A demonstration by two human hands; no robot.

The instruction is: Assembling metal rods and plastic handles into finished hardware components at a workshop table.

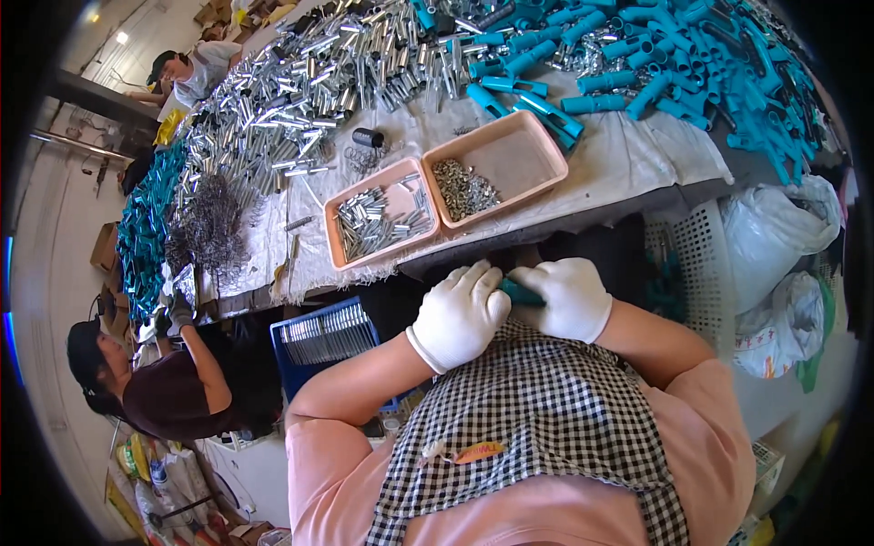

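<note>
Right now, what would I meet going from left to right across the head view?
Heap of teal parts, heap of dark springs, blue bin, left gloved hand, teal piece, right gloved hand, white perforated crate, upper white plastic bag.

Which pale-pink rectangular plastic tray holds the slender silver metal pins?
The left tray: slender silver pins lie loose in it, whereas the right tray holds small, stubby metal pieces.

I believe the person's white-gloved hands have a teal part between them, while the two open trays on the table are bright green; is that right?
Not quite: the two open trays are pale pinkish-orange, not bright green, as the head view shows. The white-gloved left hand and right hand do have a teal part between them.
</note>
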